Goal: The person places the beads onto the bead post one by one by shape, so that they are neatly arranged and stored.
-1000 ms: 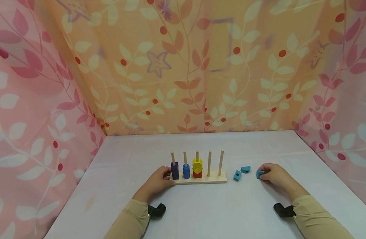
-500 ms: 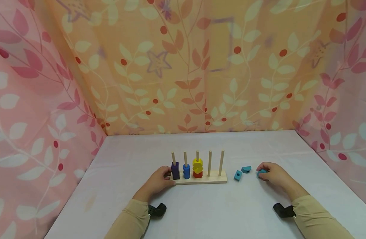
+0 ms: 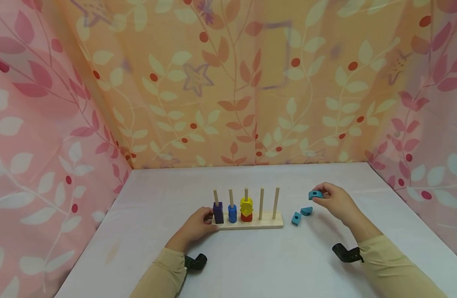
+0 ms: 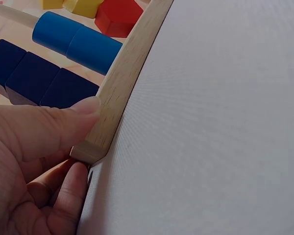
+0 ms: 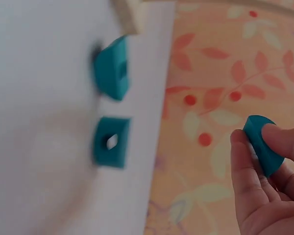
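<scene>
My left hand (image 3: 194,224) grips the left end of a wooden peg stand (image 3: 267,224), its thumb (image 4: 63,120) lying along the base in the left wrist view. Dark purple square blocks (image 3: 218,213) fill the stand's leftmost peg. Beside them are blue cylinders (image 3: 232,214), then yellow blocks (image 3: 246,205) above a red one (image 3: 246,217). The two right pegs are bare. Raised over the table, my right hand (image 3: 336,203) pinches a teal half-round block (image 3: 315,194) with a hole, between thumb and fingers in the right wrist view.
Two more teal blocks lie right of the stand: one nearer (image 3: 296,218) with its hole facing up, and a half-round one (image 3: 306,211) behind it. A white cloth covers the table (image 3: 250,265). Patterned curtains (image 3: 235,103) enclose the back and sides.
My right hand has lifted the teal half-round block off the table and carried it up and to the left, turning it. The left hand and the stand stay in place.
</scene>
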Action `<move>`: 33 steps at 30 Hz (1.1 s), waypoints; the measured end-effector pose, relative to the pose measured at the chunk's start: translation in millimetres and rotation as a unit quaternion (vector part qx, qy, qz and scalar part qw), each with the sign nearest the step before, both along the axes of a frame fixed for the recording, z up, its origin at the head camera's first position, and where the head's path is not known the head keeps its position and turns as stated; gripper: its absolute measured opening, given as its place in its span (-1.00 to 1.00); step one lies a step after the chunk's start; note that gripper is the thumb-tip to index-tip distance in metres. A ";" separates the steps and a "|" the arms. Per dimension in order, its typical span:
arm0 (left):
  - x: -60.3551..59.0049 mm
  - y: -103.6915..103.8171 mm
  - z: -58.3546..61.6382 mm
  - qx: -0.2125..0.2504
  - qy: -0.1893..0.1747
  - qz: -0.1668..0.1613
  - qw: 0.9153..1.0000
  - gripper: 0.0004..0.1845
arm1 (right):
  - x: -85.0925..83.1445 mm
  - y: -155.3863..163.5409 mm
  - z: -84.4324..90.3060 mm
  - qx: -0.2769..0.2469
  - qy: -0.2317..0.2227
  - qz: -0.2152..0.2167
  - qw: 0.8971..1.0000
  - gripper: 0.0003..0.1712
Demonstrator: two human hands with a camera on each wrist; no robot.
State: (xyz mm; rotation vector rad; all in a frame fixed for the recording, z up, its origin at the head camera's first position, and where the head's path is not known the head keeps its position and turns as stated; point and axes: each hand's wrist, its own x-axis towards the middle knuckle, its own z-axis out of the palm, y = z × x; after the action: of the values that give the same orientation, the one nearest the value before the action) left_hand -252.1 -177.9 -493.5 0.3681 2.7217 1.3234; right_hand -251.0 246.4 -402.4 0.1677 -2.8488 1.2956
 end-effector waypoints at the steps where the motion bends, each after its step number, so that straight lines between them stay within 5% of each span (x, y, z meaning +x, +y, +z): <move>1: -0.1 -0.2 0.0 0.000 -0.001 0.000 1.000 -0.50 | 0.4 -4.6 5.3 -0.011 0.005 0.001 1.000 -0.62; 13: -0.1 0.6 -0.2 0.001 0.001 -0.003 1.000 -0.49 | 2.3 -61.9 43.6 -0.084 0.104 0.050 0.990 -0.68; 33: -0.6 -0.7 0.0 -0.002 -0.003 0.000 1.000 -0.49 | -1.4 -117.1 42.4 -0.103 0.066 0.118 0.985 -0.76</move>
State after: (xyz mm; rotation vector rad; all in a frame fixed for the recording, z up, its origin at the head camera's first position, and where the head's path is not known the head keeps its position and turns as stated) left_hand -252.7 -178.6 -493.5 0.3624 2.7199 1.3156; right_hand -252.4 129.3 -360.0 0.5798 -2.6268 1.5432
